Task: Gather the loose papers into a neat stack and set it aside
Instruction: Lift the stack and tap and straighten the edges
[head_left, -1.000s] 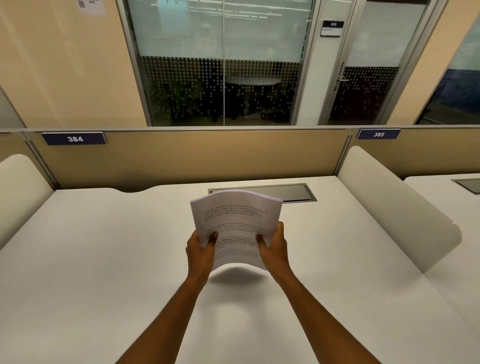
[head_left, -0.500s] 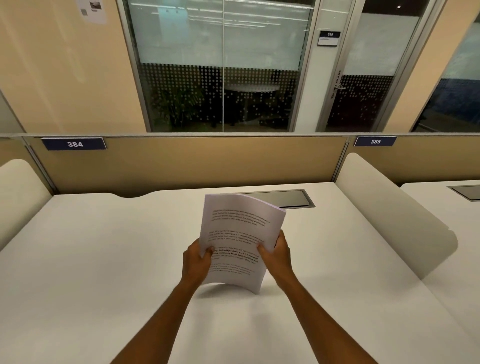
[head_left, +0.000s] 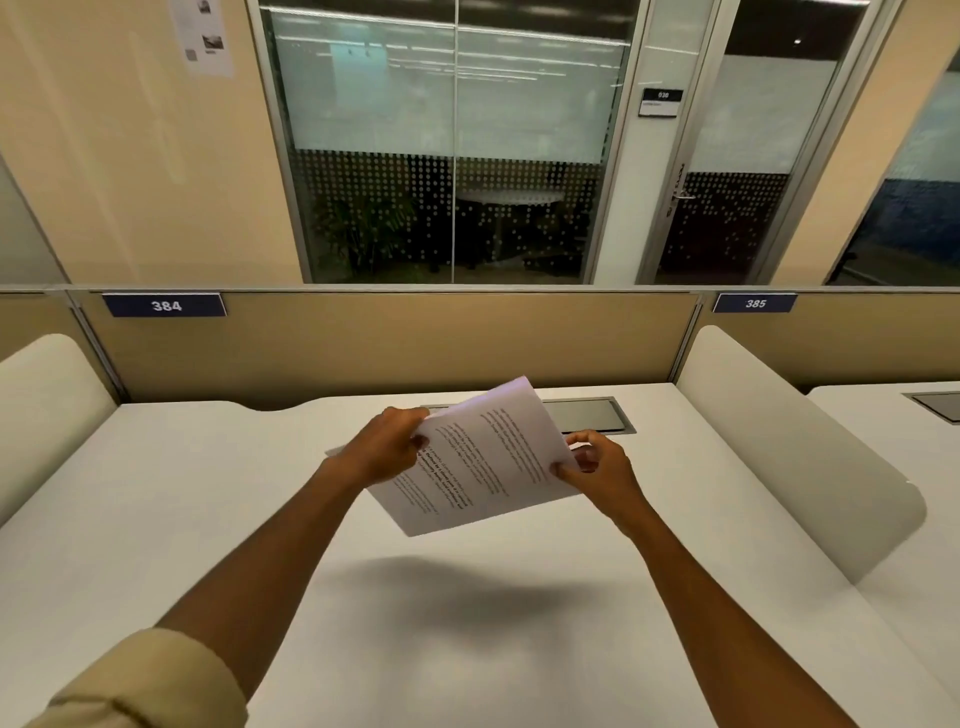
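Observation:
A stack of white printed papers (head_left: 480, 460) hangs in the air above the white desk (head_left: 171, 519), turned sideways so its text lines run diagonally. My left hand (head_left: 387, 444) grips the stack's upper left edge, thumb on the printed face. My right hand (head_left: 597, 467) pinches the right edge with thumb and fingers. The stack casts a shadow on the desk below it. No other loose sheets show on the desk.
A grey cable hatch (head_left: 587, 415) is set in the desk behind the papers. A tan partition (head_left: 395, 338) with labels 384 and 385 closes the back. Rounded white dividers stand at the left (head_left: 47, 410) and right (head_left: 789, 447). A neighbouring desk lies far right.
The stack stood upright with its bottom edge near the desk; now it is lifted and rotated sideways. My left hand moved to its upper left edge, my right to its right edge.

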